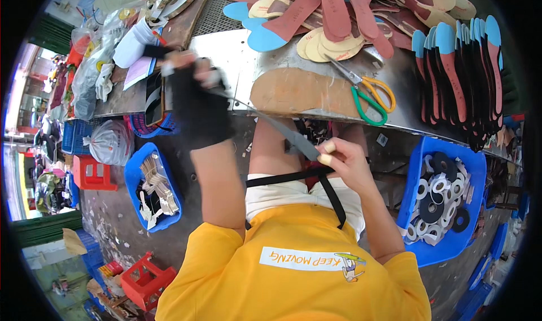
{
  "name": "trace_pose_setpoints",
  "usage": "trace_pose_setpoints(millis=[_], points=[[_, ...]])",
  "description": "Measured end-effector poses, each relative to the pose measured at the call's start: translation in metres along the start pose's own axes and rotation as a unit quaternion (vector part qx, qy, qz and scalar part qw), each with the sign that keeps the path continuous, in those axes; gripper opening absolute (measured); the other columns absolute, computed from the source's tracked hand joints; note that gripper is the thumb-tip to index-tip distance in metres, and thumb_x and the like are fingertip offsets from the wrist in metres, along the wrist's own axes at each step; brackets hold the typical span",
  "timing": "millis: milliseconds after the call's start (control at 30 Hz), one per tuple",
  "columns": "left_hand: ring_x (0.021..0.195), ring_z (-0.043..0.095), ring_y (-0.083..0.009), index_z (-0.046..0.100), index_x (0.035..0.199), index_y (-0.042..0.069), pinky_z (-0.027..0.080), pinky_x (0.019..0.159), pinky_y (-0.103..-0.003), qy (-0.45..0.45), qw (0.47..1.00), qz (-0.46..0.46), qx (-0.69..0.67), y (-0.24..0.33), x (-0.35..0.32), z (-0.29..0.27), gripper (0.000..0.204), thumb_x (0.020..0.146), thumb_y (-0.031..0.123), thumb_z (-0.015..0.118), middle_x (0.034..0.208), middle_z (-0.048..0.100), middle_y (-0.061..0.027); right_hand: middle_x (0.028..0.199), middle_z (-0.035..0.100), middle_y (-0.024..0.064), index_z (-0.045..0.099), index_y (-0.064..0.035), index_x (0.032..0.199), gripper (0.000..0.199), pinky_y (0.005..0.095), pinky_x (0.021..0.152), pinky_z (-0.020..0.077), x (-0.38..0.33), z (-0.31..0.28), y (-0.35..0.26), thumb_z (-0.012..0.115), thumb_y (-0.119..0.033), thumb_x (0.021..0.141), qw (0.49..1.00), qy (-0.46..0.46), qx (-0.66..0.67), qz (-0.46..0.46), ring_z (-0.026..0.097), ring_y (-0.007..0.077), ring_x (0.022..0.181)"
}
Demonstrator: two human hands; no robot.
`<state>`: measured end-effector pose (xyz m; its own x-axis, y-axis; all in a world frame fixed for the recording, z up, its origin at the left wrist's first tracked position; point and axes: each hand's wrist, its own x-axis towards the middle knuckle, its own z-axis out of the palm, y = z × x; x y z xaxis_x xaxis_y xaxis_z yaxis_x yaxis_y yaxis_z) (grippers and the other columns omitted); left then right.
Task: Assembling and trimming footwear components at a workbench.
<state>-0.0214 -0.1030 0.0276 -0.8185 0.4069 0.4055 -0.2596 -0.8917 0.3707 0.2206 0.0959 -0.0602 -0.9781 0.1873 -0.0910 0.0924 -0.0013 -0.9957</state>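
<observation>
A grey strip (291,136) stretches slantwise across my lap, just off the table's near edge. My right hand (345,158) pinches its lower end; pale covers sit on the thumb and a fingertip. Up at the left, my left hand (199,86) wears a black fingerless glove, and its curled fingers are blurred. The strip's thin far end runs up to this hand, which hides where it is gripped. A dark piece (155,51) juts out beside those fingers; its kind is unclear. Scissors (361,89) with one green and one yellow handle loop lie on the table, over a brown insole-shaped board (302,92).
Red and blue insoles (288,22) lie heaped at the table's back, others (451,67) standing in a row at right. Blue bins hold tape rolls (432,205) at right and pale strips (155,180) at left. Plastic bags (93,75) and red stools (93,173) are further left.
</observation>
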Motion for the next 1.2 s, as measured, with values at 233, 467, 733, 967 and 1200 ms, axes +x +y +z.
trace_pose_setpoints(millis=[233,467,733,967,1200], points=[[0.070,0.054,-0.0122,0.063,0.090,0.005,0.045,0.059,-0.025,0.055,0.938,-0.074,0.335,-0.039,-0.037,0.035,0.023,0.095,0.026,0.058,0.079,0.061,-0.0030,0.088,0.065,0.0087,0.066,-0.0002,0.099,0.022,0.0294,0.074,0.0500,-0.015,-0.037,-0.006,0.071,-0.008,0.078,0.959,-0.066,-0.265,0.081,0.063,0.0136,0.084],[0.066,0.056,-0.0059,0.067,0.090,0.003,0.042,0.058,-0.021,0.136,0.917,-0.263,0.267,-0.133,-0.075,0.067,0.009,0.085,0.010,0.069,0.075,0.063,-0.0003,0.121,0.059,0.0059,0.059,0.0015,0.119,0.031,0.0263,0.086,0.0478,0.036,-0.017,-0.077,0.061,-0.005,0.088,0.976,0.139,0.109,-0.130,0.058,0.0129,0.102],[0.081,0.061,-0.0324,0.064,0.096,0.005,0.050,0.070,-0.041,-0.110,0.619,0.119,0.768,-0.128,0.032,-0.043,0.029,0.072,0.020,0.074,0.084,0.062,-0.0136,0.082,0.056,0.0074,0.053,-0.0058,0.092,0.026,0.0305,0.066,0.0472,0.035,-0.075,-0.070,0.046,-0.030,0.098,0.937,0.163,0.275,-0.141,0.056,0.0162,0.075],[0.096,0.058,-0.0352,0.057,0.112,0.009,0.049,0.079,-0.046,-0.116,0.356,0.164,0.913,-0.163,0.128,-0.078,0.054,0.067,0.034,0.076,0.105,0.058,-0.0152,0.087,0.070,0.0125,0.060,-0.0029,0.107,0.018,0.0210,0.045,0.0432,0.045,-0.045,-0.052,0.058,-0.016,0.094,0.977,0.133,0.165,0.007,0.057,0.0083,0.052],[0.083,0.067,-0.0244,0.059,0.118,0.006,0.053,0.073,-0.035,-0.067,0.720,-0.049,0.689,-0.094,0.180,-0.084,0.051,0.076,0.031,0.075,0.089,0.067,-0.0132,0.078,0.066,0.0010,0.064,-0.0029,0.106,0.022,0.0187,0.040,0.0371,0.069,-0.062,-0.025,0.057,-0.020,0.095,0.988,0.130,0.022,0.084,0.056,0.0057,0.050]])
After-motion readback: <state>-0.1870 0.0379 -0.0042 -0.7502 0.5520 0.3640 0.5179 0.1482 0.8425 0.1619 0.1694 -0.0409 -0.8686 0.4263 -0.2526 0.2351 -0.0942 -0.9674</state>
